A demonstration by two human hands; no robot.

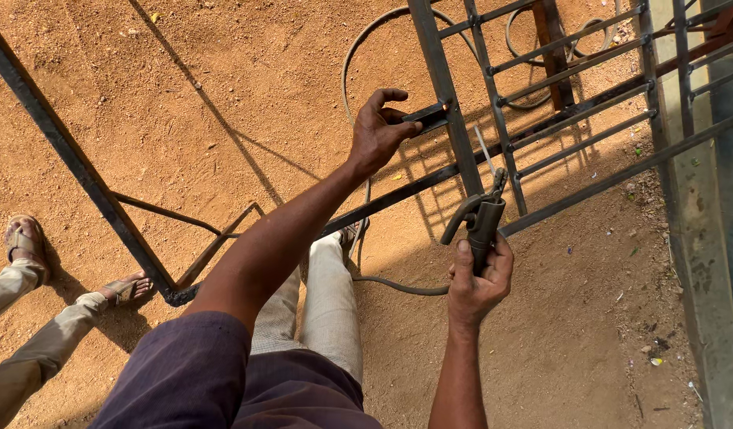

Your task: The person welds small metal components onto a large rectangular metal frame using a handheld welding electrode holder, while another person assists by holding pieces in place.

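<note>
At the far left, another person's sandalled feet (33,246) stand on the sandy ground (223,103). Further right, the left hand (376,131) pinches a short flat metal strip (424,115), fingers closed on it, holding it against an upright bar of the metal grille frame (446,87). Just right and lower, the right hand (479,278) grips a welding electrode holder (486,218), fingers wrapped around its handle, its rod (484,149) pointing up toward the frame.
</note>
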